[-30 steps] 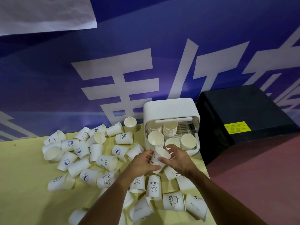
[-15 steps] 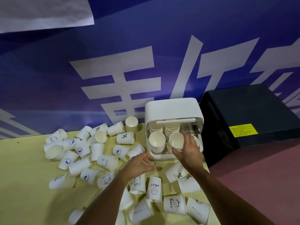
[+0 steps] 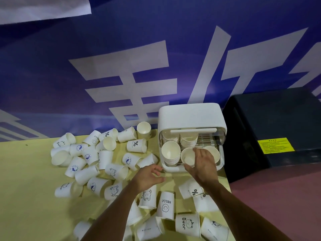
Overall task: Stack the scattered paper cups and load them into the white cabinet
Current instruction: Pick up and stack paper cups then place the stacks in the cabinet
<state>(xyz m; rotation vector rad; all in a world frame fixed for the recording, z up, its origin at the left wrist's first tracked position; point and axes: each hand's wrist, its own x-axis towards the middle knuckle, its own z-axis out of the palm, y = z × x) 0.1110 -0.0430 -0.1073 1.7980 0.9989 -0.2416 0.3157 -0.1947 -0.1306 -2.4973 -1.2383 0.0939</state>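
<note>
Loose cups (image 3: 165, 206) lie on their sides across the yellow table (image 3: 26, 197), thickest at the near edge and to the left. Both forearms reach out over them. The left hand (image 3: 147, 178) hangs just above the table near the cabinet's front left corner, fingers loosely curled, holding nothing. The right hand (image 3: 204, 165) is at the cabinet's open front, thumb and fingers wrapped round a cup (image 3: 188, 156) that stands mouth up in the front middle. Just left of it is a stack (image 3: 170, 153), and another cup's rim shows to the right behind the hand. Two more stacks (image 3: 188, 140) stand at the back. The white cabinet (image 3: 191, 115) sits at the table's far right corner, beside a black box (image 3: 278, 119), against a blue banner (image 3: 121, 49).
</note>
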